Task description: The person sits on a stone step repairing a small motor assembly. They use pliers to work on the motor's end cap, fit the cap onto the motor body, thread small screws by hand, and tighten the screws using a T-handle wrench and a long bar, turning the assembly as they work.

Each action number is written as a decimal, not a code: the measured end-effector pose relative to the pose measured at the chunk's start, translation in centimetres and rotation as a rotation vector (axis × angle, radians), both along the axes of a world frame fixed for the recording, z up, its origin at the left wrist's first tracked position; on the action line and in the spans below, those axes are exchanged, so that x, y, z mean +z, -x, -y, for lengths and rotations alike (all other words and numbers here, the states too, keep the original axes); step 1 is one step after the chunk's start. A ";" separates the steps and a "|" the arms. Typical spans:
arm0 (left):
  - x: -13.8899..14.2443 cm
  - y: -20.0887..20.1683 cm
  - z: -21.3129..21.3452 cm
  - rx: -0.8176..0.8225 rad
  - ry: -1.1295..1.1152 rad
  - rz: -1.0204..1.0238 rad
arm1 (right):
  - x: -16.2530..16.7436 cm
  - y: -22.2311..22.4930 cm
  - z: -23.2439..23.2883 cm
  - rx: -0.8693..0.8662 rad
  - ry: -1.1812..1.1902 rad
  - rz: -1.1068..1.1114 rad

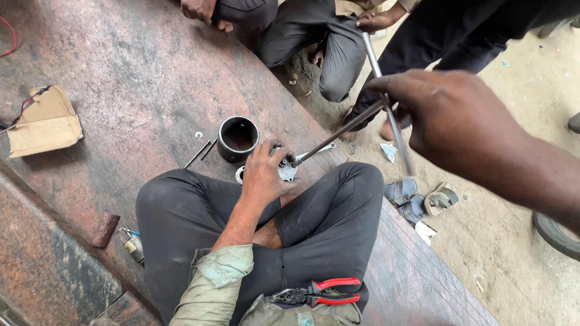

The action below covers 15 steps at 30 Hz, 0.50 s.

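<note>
The small metal part [286,169] sits on the rusty metal platform just in front of my crossed legs, and my left hand [263,175] is pressed down over it, fingers curled and clenched around its top so that only a pale flange peeks out on the right. My right hand [450,118] is raised well above and to the right of it, closed around the far end of a long T-handle wrench [344,130]; the shaft slants down from that grip to the part, its tip meeting the piece right at my left fingertips, while the crossbar runs up and down through my right fist. A flat spanner [317,150] pokes out from beside the part toward the platform's edge. Just left of my left hand stands a short black metal cylinder [238,138], open end up, with two thin rods [201,152] and a little clip lying beside it. Further left rests a folded piece of cardboard [43,124] with red wire by it. Red-handled pliers [317,291] lie on my lap. Off the platform, grey sandals [417,202] lie on the sandy ground, and another person in dark trousers [323,42] crouches beyond.
</note>
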<state>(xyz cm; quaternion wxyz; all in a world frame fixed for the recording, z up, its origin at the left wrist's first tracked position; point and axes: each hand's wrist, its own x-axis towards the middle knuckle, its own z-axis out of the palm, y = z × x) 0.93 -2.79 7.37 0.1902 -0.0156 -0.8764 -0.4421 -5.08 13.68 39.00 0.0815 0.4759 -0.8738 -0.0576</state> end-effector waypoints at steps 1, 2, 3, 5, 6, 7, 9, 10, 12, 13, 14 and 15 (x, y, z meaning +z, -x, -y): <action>0.1 0.0 0.0 -0.003 -0.002 0.011 | -0.1 -0.1 0.0 0.042 0.006 -0.019; 0.2 0.1 0.1 -0.001 -0.004 0.010 | -0.1 -0.2 0.0 -0.026 -0.024 -0.023; 0.2 0.1 0.1 0.000 -0.006 0.007 | -0.2 -0.3 0.0 -0.096 -0.054 -0.029; 0.3 0.3 0.0 -0.003 -0.009 0.007 | -0.2 -0.3 -0.1 -0.171 -0.110 -0.071; 0.3 0.3 0.0 -0.006 -0.007 0.012 | -0.2 -0.2 -0.1 -0.175 -0.136 -0.104; 0.3 0.3 0.0 -0.006 -0.004 0.019 | -0.2 -0.1 -0.1 -0.177 -0.160 -0.136; 0.3 0.3 0.0 -0.007 -0.012 0.014 | -0.2 0.3 0.1 -0.167 -0.053 0.003; 0.3 0.4 0.0 -0.007 -0.015 0.012 | -0.2 0.4 0.2 -0.159 0.002 0.073; 0.2 0.4 0.0 -0.005 -0.010 0.026 | -0.2 0.6 0.2 -0.261 0.055 0.167; 0.2 0.4 0.0 -0.005 -0.008 0.034 | -0.2 0.6 0.2 -0.311 0.079 0.216; 0.1 0.4 -0.1 -0.001 -0.004 0.038 | -0.1 0.7 0.2 -0.233 0.063 0.188; 0.1 0.5 -0.1 0.002 0.000 0.043 | 0.0 0.7 0.1 -0.156 0.047 0.160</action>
